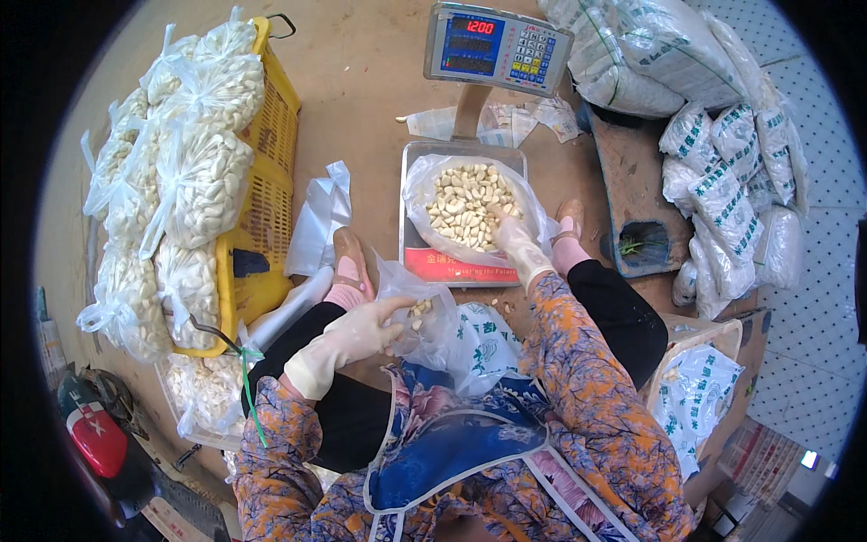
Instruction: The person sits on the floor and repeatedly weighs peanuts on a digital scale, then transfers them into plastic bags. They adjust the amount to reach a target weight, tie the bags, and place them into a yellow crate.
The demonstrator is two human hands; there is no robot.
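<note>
A clear plastic bag of peeled garlic cloves [465, 203] lies spread wide on the platform of a digital scale [411, 181]. My right hand [522, 246], in a pale rubber glove, reaches into the bag's right side, its fingers closed at the cloves. Part of its fingertips is hidden there. My left hand [348, 345], gloved alike, is between my knees, gripping the edge of a second clear plastic bag [433, 330]. A few loose cloves show inside that bag.
Filled bags of garlic [208, 172] are piled on a yellow crate [271, 135] at left. The scale's display [497, 47] stands at the far side. White printed packs [722, 181] are stacked at right beside a worn brown board [637, 172]. An open tub [700, 361] holds printed bags.
</note>
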